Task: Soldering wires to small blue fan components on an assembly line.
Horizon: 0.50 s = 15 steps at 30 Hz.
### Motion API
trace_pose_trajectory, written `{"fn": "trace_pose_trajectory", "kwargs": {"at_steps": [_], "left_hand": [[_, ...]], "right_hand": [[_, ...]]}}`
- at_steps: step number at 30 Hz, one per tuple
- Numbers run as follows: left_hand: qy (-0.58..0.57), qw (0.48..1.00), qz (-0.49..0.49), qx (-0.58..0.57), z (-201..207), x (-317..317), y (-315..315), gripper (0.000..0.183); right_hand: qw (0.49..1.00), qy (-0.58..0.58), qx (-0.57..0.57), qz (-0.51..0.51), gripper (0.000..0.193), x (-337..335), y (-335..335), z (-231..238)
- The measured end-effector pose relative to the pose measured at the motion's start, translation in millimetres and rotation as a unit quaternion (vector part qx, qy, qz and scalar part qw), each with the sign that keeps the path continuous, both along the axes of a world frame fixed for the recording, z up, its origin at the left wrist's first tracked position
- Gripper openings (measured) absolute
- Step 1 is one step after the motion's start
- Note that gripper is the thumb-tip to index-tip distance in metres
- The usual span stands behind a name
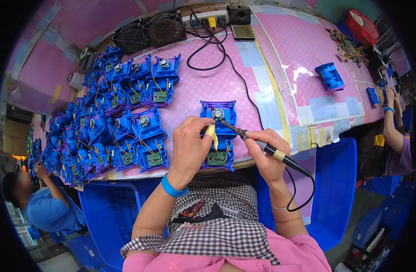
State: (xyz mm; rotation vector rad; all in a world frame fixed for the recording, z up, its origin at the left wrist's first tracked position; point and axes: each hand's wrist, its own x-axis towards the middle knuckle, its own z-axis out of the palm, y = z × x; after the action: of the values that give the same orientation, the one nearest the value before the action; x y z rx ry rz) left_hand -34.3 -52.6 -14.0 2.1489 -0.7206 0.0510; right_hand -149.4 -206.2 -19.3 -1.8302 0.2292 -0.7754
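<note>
The left hand's (pixel 189 139) thumb and forefinger are pressing together over the blue case (pixel 227 131) near the table's (pixel 194 87) edge, their catch hidden, while the right hand (pixel 267 152) is pinching the soldering iron (pixel 278 155) pen-like, seemingly for fine control.

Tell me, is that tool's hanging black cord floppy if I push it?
Probably floppy: the black cord curves loosely below the right hand. Likely light, since it looks thin. It might tug the soldering iron it joins.
</note>
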Motion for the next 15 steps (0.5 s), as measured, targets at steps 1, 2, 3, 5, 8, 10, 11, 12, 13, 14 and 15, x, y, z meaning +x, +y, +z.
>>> {"fn": "trace_pose_trajectory", "kwargs": {"at_steps": [1,2,3,5,8,10,11,12,13,14,15], "left_hand": [[0.002,1.0,-0.001,0.0,0,0,0,0.016],[0.008,1.0,-0.002,0.001,0,0,0,0.016],[0.005,1.0,-0.001,0.001,1,0,0,0.016],[0.001,1.0,-0.003,0.004,1,0,0,0.015],[0.005,1.0,-0.005,0.012,2,0,0,0.015],[0.007,1.0,-0.003,0.009,3,-1,0,0.014],[0.013,1.0,-0.006,0.006,3,-1,0,0.014],[0.011,1.0,-0.004,0.006,3,0,-1,0.014],[0.012,1.0,-0.003,0.01,2,0,-1,0.014],[0.015,1.0,-0.003,0.012,2,0,-1,0.014],[0.013,1.0,0.0,0.013,2,0,-1,0.014]], "right_hand": [[1.0,-0.002,0.002,0.001,0.015,0,0,0],[1.0,-0.002,0.001,-0.002,0.015,1,0,1],[1.0,-0.004,0.004,0.003,0.015,0,0,2],[1.0,0.006,0.001,-0.001,0.015,0,0,3],[0.999,-0.014,0.029,-0.022,0.014,-4,-1,5],[0.998,-0.016,0.051,-0.03,0.014,-6,-3,5],[0.996,-0.018,0.067,-0.049,0.014,-8,-5,4],[0.995,-0.021,0.084,-0.046,0.013,-10,-6,4],[0.996,-0.022,0.083,-0.04,0.013,-11,-7,3],[0.996,-0.027,0.076,-0.04,0.014,-12,-8,2],[0.997,-0.025,0.066,-0.044,0.014,-13,-9,0]]}}
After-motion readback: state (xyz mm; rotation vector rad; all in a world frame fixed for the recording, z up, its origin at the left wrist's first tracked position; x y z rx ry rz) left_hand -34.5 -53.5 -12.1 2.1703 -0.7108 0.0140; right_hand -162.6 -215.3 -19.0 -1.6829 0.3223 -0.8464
